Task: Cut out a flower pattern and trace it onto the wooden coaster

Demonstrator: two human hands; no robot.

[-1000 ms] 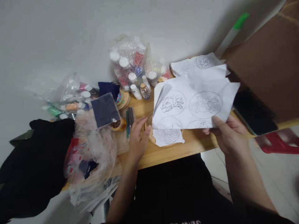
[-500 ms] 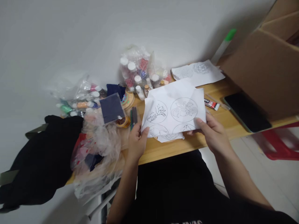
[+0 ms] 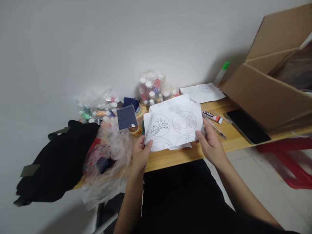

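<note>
A sheet of paper (image 3: pixel 172 130) printed with line drawings of flowers in circles is held up between both hands, above the wooden table (image 3: pixel 168 160). My left hand (image 3: pixel 141 152) pinches its lower left corner, thumb on the front. At the lower right edge, my right hand (image 3: pixel 210 143) grips the sheet the same way, with its fingers partly hidden behind. Part of another paper shows below the sheet's bottom edge. Just right of the sheet lie a glue tube (image 3: pixel 212 116) marked B-7000 and a pen (image 3: pixel 220 132).
A phone (image 3: pixel 247 126) lies before an open cardboard box (image 3: pixel 260 97) on the right. Another printed sheet (image 3: pixel 200 93) rests near the wall. Bagged bottles (image 3: pixel 151 86), a dark blue square (image 3: pixel 127 117), a plastic bag (image 3: pixel 117 146) and a black bag (image 3: pixel 58 162) crowd the left. A red stool (image 3: pixel 287 159) stands right.
The view has shifted, showing more of the box's inside. The sheet sits slightly lower and further left in view, still in both hands. The pen has come into sight beside my right hand.
</note>
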